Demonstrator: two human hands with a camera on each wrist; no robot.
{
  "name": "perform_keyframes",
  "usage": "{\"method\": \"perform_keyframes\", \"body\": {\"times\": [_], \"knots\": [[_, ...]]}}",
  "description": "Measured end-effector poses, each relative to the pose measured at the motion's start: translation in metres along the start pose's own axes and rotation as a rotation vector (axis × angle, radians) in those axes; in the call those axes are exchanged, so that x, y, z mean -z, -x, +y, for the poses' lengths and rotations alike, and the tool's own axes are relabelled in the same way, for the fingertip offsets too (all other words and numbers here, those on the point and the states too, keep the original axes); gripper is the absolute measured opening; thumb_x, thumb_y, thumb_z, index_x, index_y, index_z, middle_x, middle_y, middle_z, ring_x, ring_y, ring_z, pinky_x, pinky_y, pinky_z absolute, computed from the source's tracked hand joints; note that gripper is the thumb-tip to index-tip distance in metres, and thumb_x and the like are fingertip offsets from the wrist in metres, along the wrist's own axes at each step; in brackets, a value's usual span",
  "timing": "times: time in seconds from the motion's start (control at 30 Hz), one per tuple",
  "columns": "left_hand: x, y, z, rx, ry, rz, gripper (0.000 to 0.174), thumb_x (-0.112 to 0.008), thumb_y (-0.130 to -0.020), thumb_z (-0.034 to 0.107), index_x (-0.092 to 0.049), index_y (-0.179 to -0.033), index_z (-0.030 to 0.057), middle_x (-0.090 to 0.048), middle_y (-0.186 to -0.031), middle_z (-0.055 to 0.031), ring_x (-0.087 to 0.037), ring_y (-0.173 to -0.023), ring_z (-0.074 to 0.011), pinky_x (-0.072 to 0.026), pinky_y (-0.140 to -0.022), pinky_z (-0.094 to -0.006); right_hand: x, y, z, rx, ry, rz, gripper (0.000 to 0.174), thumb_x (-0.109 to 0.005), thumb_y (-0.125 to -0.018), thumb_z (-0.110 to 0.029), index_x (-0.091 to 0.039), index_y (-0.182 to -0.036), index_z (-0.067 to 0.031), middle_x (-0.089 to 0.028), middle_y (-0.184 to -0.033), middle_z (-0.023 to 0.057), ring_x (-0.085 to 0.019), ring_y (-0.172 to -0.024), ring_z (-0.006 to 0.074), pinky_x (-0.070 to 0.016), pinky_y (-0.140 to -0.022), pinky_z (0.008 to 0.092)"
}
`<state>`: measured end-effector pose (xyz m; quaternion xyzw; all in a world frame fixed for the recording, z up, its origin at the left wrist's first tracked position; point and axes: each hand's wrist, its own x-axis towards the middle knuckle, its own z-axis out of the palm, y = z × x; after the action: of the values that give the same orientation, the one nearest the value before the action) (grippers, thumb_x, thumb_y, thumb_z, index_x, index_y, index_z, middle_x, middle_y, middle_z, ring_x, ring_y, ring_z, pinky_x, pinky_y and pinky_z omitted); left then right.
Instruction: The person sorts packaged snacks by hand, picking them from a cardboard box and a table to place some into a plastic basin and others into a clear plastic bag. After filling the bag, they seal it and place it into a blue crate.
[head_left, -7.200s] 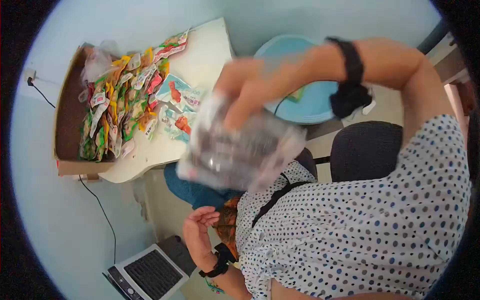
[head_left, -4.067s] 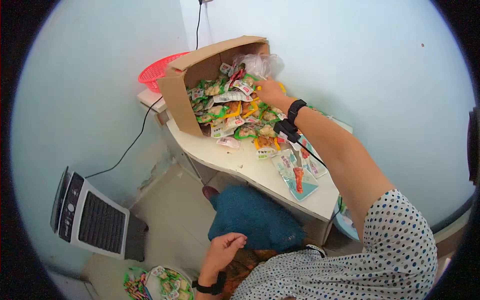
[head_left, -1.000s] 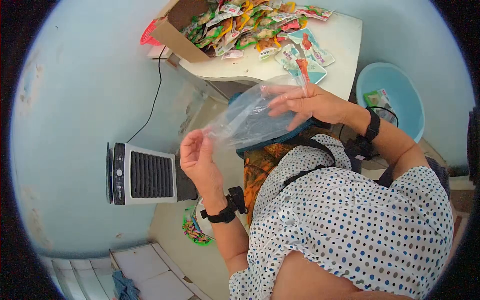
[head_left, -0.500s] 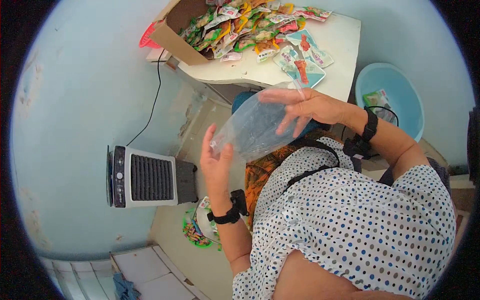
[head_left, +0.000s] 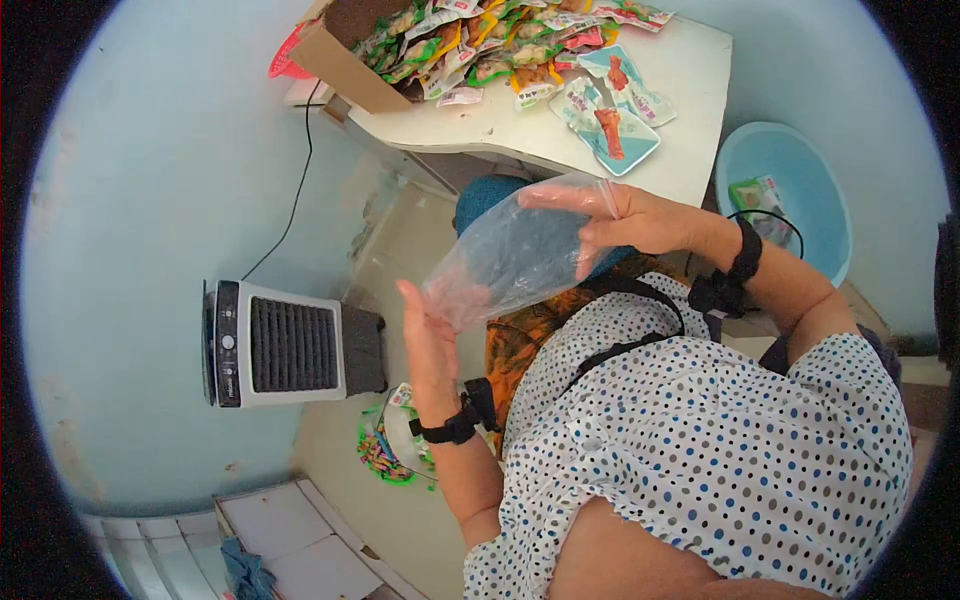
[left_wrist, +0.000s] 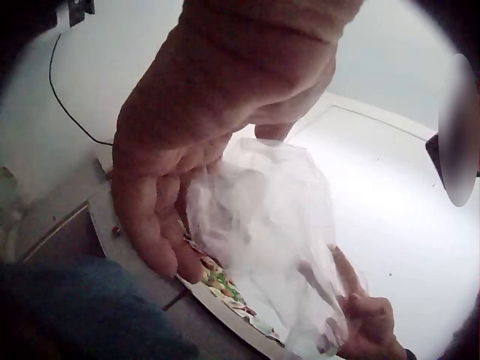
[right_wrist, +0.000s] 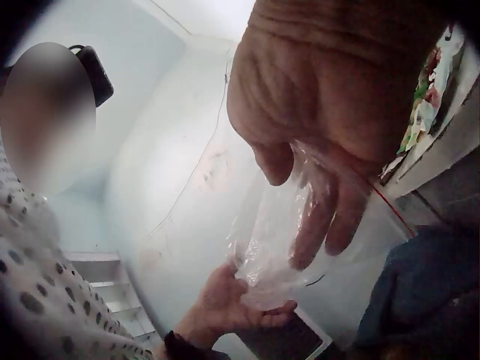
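A clear plastic bag (head_left: 515,250) hangs between my two hands, its mouth toward the right. The fingers of my right hand (head_left: 645,222) reach straight inside the bag, thumb apart from them, spreading it near the mouth. Against the far end of the bag lies my left hand (head_left: 432,345), fingers extended, the bag overlapping its palm. In the right wrist view the bag (right_wrist: 274,232) drapes about the right fingers, with the left hand (right_wrist: 232,304) below it. The left wrist view shows the bag (left_wrist: 262,202) beside the left palm, nothing gripped.
Past the bag, a white table (head_left: 680,100) bears a cardboard box (head_left: 350,70) spilling snack packets (head_left: 480,45) and two chicken-leg pouches (head_left: 610,130). A blue basin (head_left: 825,200) stands right. An air cooler (head_left: 290,345) and containers of small packets (head_left: 385,455) stand left.
Seconds ago my right hand carried a filled bag, then reached among the packets. A second ago my left fingers pinched the clear bag's end; now they are straight, and the bag is spread wider.
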<state>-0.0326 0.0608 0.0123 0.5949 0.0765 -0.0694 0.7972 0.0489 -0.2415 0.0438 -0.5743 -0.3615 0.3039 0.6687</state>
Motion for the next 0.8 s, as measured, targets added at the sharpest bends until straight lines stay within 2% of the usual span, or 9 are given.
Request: {"method": "perform_keyframes", "body": {"times": [0.1,0.2,0.3,0.4,0.5,0.6,0.7,0.8], "knots": [[-0.001,-0.002,-0.007,-0.029,-0.002,0.124,0.053,-0.045,-0.099,0.049,-0.062,-0.113,0.0002,-0.07,-0.095,-0.0115,-0.067,-0.09,-0.0227,-0.0505,-0.084,-0.0339,0.001,-0.001,0.011,-0.015,-0.016,-0.026,0.068,-0.047,-0.09,-0.003,-0.022,-0.153,-0.0102,-0.025,-0.157,0.0072,-0.063,-0.091,0.0149,-0.0545,-0.086,0.0324],[0.01,-0.009,-0.014,-0.085,0.003,0.072,0.023,-0.059,-0.096,0.025,-0.063,-0.1,0.0031,-0.068,-0.09,-0.0077,-0.067,-0.083,-0.0168,-0.0506,-0.078,-0.0276,-0.001,-0.001,0.01,-0.062,-0.011,-0.043,0.067,-0.047,-0.09,-0.003,-0.023,-0.152,-0.0092,-0.024,-0.157,0.0081,-0.06,-0.103,0.0163,-0.0543,-0.086,0.0326],[0.01,-0.013,-0.01,-0.095,0.097,0.071,0.007,-0.064,-0.092,0.009,-0.061,-0.096,0.005,-0.066,-0.085,-0.004,-0.064,-0.077,-0.0117,-0.0488,-0.071,-0.0228,-0.001,-0.004,0.009,-0.09,-0.062,-0.055,0.066,-0.047,-0.091,-0.003,-0.023,-0.152,-0.0077,-0.024,-0.157,0.01,-0.056,-0.113,0.0173,-0.0543,-0.087,0.0332],[-0.001,-0.012,0.002,-0.107,0.1,0.131,0.011,-0.065,-0.089,0.004,-0.06,-0.099,0.0051,-0.061,-0.081,-0.001,-0.059,-0.073,-0.0111,-0.0518,-0.07,-0.0266,-0.005,-0.004,-0.004,-0.121,-0.03,-0.042,0.066,-0.045,-0.09,-0.002,-0.023,-0.152,-0.0066,-0.029,-0.155,0.0129,-0.05,-0.121,0.0168,-0.0542,-0.087,0.0334],[0.01,-0.017,-0.004,-0.167,0.047,0.189,0.012,-0.065,-0.088,0.002,-0.06,-0.099,0.0051,-0.061,-0.083,-0.001,-0.058,-0.074,-0.01,-0.0499,-0.066,-0.0258,-0.004,-0.003,-0.008,-0.196,-0.045,-0.097,0.066,-0.045,-0.09,-0.002,-0.022,-0.152,-0.0068,-0.037,-0.151,0.0148,-0.055,-0.117,0.0188,-0.0544,-0.087,0.0341],[0.014,-0.024,-0.005,-0.394,0.082,0.268,0.013,-0.064,-0.088,0.0,-0.06,-0.1,0.0047,-0.062,-0.085,-0.0014,-0.058,-0.075,-0.0097,-0.0488,-0.065,-0.0256,0.0,-0.001,0.0,-0.283,-0.045,-0.186,0.062,-0.051,-0.096,-0.017,-0.024,-0.152,-0.008,-0.044,-0.146,0.0165,-0.07,-0.087,0.0267,-0.0533,-0.087,0.0331],[0.008,-0.027,0.001,-0.542,0.002,0.277,0.01,-0.06,-0.093,0.005,-0.058,-0.103,0.0022,-0.063,-0.085,-0.0048,-0.062,-0.072,-0.0135,-0.0489,-0.066,-0.024,-0.004,-0.002,0.0,-0.317,-0.102,-0.166,0.06,-0.05,-0.096,-0.014,-0.026,-0.151,-0.0072,-0.047,-0.143,0.0177,-0.071,-0.089,0.028,-0.0542,-0.086,0.034],[-0.002,-0.023,0.006,-0.379,0.19,0.294,0.025,-0.057,-0.098,0.024,-0.057,-0.111,0.0021,-0.064,-0.095,-0.0065,-0.062,-0.08,-0.0146,-0.0499,-0.073,-0.0265,-0.011,-0.008,-0.01,-0.271,-0.187,-0.072,0.064,-0.049,-0.095,-0.011,-0.021,-0.152,-0.008,-0.044,-0.145,0.0183,-0.07,-0.09,0.0287,-0.0551,-0.085,0.0352]]}}
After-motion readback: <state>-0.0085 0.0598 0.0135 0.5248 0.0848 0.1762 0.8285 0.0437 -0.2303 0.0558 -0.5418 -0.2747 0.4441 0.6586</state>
